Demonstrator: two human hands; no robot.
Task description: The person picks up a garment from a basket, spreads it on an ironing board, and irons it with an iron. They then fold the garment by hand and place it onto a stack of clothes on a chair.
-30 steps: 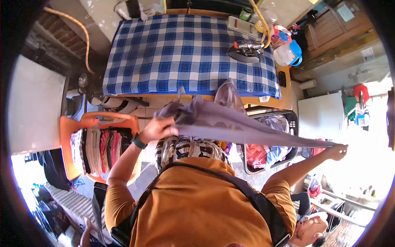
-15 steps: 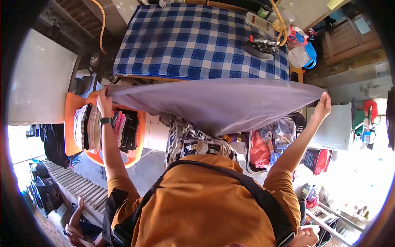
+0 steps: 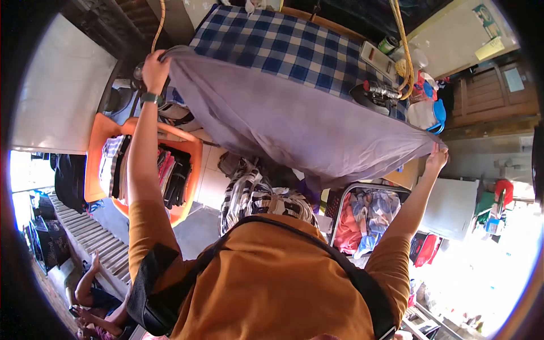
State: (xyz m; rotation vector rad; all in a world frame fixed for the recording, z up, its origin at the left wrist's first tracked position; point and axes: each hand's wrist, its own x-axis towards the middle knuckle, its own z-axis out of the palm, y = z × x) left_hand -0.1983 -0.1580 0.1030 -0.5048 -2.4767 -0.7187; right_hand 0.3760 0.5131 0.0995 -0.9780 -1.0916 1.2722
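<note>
The person is holding a grey cloth (image 3: 294, 122) stretched wide in the air, both arms reaching forward. The left hand (image 3: 154, 69) is raised high with its grip closed on one corner of the cloth, the fingers bunching the edge; a watch (image 3: 150, 97) is sitting on that wrist. The right hand (image 3: 436, 158) is held lower and far out to the side, its grip pinched tight on the opposite corner, so the cloth is running taut between the two hands and sagging in a broad fold below.

The cloth is hanging over the near edge of the bench (image 3: 283, 39) – which is wearing a blue checked cover – and is hiding part of it; whether the cloth is touching the cover cannot be told. An iron (image 3: 377, 93) is resting on the far right of the bench, just beyond the cloth's upper edge, and a jug (image 3: 429, 113) with a blue lid is standing near it.

Below the left arm an orange chair (image 3: 102, 141) is carrying a row of folded clothes (image 3: 170, 170). Below the right arm a basket (image 3: 333, 218) is sitting on the floor, filled with loose laundry (image 3: 362, 218) in pink and blue.
</note>
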